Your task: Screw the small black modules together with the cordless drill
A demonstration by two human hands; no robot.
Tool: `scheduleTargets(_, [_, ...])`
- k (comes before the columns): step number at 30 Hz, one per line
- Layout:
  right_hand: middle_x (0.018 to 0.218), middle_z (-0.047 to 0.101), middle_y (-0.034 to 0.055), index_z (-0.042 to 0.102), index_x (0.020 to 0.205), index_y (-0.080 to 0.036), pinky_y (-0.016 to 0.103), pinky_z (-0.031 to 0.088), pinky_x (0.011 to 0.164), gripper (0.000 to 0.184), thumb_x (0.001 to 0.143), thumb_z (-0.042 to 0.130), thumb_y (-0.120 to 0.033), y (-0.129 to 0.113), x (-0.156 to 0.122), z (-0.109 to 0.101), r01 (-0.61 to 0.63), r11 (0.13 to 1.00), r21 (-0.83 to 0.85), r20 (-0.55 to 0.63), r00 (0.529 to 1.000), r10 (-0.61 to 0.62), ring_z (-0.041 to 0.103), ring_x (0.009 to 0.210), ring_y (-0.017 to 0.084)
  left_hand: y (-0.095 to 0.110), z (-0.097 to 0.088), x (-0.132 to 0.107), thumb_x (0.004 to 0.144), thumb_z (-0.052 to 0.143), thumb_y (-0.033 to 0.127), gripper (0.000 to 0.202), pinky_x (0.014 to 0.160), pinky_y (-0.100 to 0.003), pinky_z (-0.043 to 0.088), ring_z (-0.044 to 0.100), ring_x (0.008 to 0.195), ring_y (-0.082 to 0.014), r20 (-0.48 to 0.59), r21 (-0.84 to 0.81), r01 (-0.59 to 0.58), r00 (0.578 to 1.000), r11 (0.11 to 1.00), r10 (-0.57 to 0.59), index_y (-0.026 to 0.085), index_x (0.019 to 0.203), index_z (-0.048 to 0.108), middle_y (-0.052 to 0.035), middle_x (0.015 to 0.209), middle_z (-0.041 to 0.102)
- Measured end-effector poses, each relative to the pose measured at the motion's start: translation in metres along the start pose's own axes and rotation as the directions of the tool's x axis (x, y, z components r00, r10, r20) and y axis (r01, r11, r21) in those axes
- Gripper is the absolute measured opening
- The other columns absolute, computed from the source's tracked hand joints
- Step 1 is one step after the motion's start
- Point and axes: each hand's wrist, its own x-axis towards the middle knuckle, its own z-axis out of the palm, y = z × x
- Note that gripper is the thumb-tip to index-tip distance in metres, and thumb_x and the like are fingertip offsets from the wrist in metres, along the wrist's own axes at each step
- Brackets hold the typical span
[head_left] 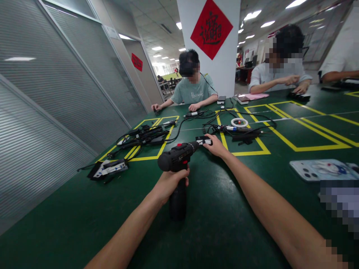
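- drill (178, 157) was gripped by the left hand (172, 182) over the counter (224, 224), probably for control
- black-and-white piece (204, 141) was pinched by the right hand (216, 145) near the chuck (193, 146), presumably for steadiness
- cables (146, 138) were heaped beyond, outta the way apparently

One drill (177, 156), one ring (239, 126)

The left hand (175, 181) and right hand (215, 145) are uncovered. The left forearm (134, 228) and right forearm (255, 183) are bare too, slim and smooth in outline, tapering toward the wrists (the right one's near end breaks up into coarse square blocks, hiding detail).
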Motion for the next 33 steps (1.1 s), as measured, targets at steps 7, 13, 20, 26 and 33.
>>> scheduleTargets(7, [0.117, 0.05, 0.0079, 0.05, 0.125, -0.024, 0.037, 0.04, 0.097, 0.05, 0.078, 0.061, -0.031, 0.0, 0.0, -0.001, 0.003, 1.0, 0.007, 0.004, 1.0, -0.003, 0.055, 0.105, 0.021, -0.003, -0.002, 0.001, 0.07, 0.061, 0.027, 0.023, 0.058, -0.026, 0.041, 0.055, 0.055, -0.0131, 0.031, 0.0, -0.008, 0.999, 1.0, 0.008, 0.012, 0.087, 0.063, -0.0035, 0.069, 0.061])
scheduleTargets(13, [0.117, 0.05, 0.0079, 0.051, 0.125, -0.024, 0.036, 0.041, 0.096, 0.049, 0.078, 0.061, -0.032, -0.003, 0.0, -0.003, -0.008, 1.0, 0.018, 0.019, 1.0, 0.008, 0.055, 0.105, 0.021, -0.001, -0.001, 0.0, 0.07, 0.06, 0.026, 0.02, 0.058, -0.026, 0.042, 0.055, 0.054, -0.0111, 0.036, -0.006, -0.048, 0.998, 0.999, 0.049, 0.013, 0.086, 0.063, -0.0044, 0.083, 0.061])
scheduleTargets(20, [0.118, 0.05, 0.0084, 0.051, 0.125, -0.023, 0.035, 0.04, 0.096, 0.049, 0.078, 0.061, -0.031, -0.003, 0.0, -0.002, -0.017, 1.0, 0.022, 0.02, 1.0, 0.016, 0.054, 0.107, 0.021, -0.007, -0.003, 0.002, 0.071, 0.06, 0.026, 0.022, 0.057, -0.025, 0.041, 0.054, 0.055, -0.0111, 0.048, 0.004, -0.047, 0.998, 0.999, 0.046, 0.013, 0.089, 0.062, -0.0039, 0.08, 0.06])
scheduleTargets(26, [0.118, 0.05, 0.0083, 0.051, 0.126, -0.023, 0.035, 0.04, 0.097, 0.049, 0.078, 0.06, -0.031, -0.001, 0.001, -0.001, -0.014, 1.0, 0.023, 0.015, 1.0, 0.014, 0.054, 0.107, 0.021, -0.01, -0.005, 0.004, 0.072, 0.061, 0.027, 0.022, 0.058, -0.025, 0.041, 0.054, 0.056, -0.0115, 0.04, 0.01, -0.032, 0.999, 0.999, 0.031, 0.013, 0.089, 0.062, -0.004, 0.079, 0.06])
scheduleTargets(33, [0.117, 0.05, 0.0087, 0.051, 0.126, -0.022, 0.035, 0.04, 0.097, 0.049, 0.078, 0.06, -0.031, 0.0, 0.001, -0.001, -0.007, 1.0, 0.02, 0.017, 1.0, 0.007, 0.054, 0.106, 0.021, -0.012, -0.005, 0.005, 0.073, 0.062, 0.028, 0.022, 0.058, -0.025, 0.041, 0.054, 0.056, -0.0107, 0.034, -0.001, -0.03, 0.999, 1.0, 0.03, 0.013, 0.089, 0.062, -0.003, 0.079, 0.06])
